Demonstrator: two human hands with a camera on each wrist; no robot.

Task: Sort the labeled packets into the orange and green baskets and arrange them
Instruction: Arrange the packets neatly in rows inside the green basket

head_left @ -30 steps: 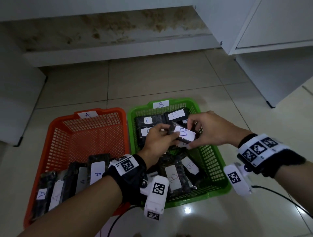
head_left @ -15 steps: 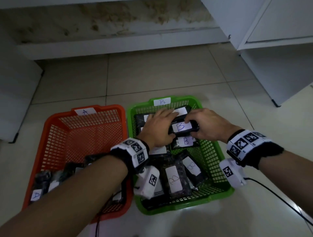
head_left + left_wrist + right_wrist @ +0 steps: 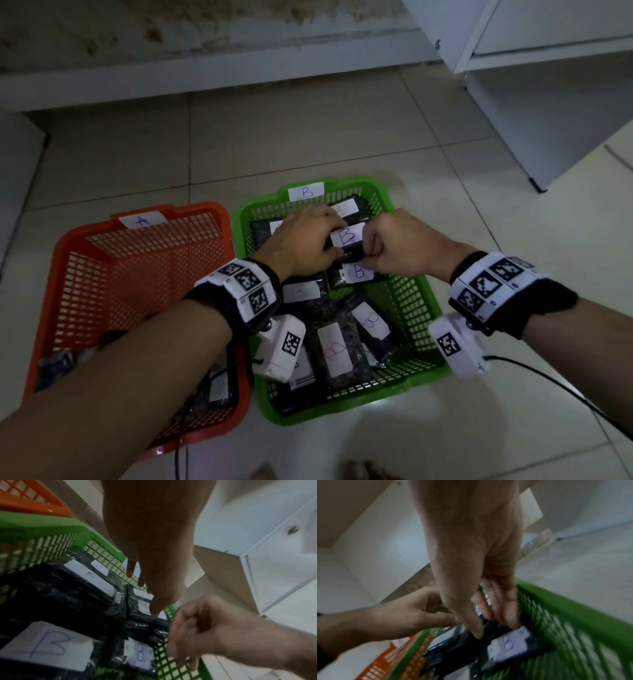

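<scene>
A green basket (image 3: 430,371) tagged B holds several black packets with white B labels. Both hands meet at its far end on one B packet (image 3: 347,236). My left hand (image 3: 320,240) lies over the packet's left end with the thumb under its near edge. My right hand (image 3: 373,245) pinches the right end with curled fingers. The left wrist view shows the left thumb (image 3: 155,613) touching this packet (image 3: 145,623), and the right wrist view shows right fingers (image 3: 488,620) on it (image 3: 508,643). The orange basket (image 3: 68,240) tagged A stands to the left, its packets mostly hidden by my left forearm.
More B packets (image 3: 337,349) lie loosely in the near half of the green basket. A white cabinet (image 3: 548,102) stands at the right and a low white ledge (image 3: 205,78) runs along the back. A black cable (image 3: 548,377) trails from my right wrist across the tiled floor.
Both hands carried the B packet from above the basket's middle down to its far end, onto the packets there. The left hand shifted from flat to gripping the left end.
</scene>
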